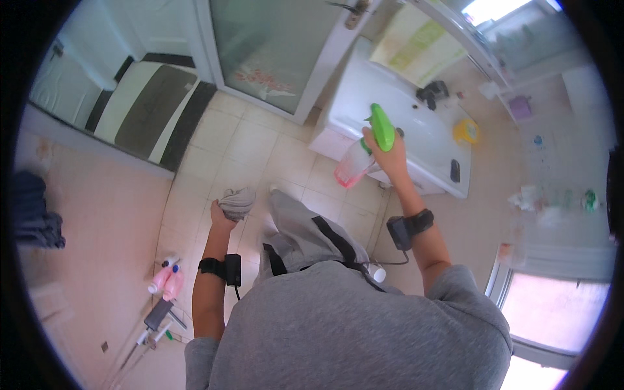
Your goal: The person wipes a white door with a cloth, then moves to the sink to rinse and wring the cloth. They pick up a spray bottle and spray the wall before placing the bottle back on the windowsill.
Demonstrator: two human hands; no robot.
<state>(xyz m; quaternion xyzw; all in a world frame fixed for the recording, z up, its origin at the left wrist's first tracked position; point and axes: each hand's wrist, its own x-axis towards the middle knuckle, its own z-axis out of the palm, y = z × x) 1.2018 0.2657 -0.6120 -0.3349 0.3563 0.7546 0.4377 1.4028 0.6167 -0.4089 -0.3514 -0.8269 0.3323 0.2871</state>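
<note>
Spray bottle (365, 151), light, rigid plastic, is gripped at its green trigger by rt hand (390, 156) fingers; soft cloth (236, 202), prob. damp, is bunched in lt hand (221, 218).

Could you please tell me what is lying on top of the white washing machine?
On the washing machine lie a black object, a yellow round item and a small dark piece. The spray bottle covers part.
</note>
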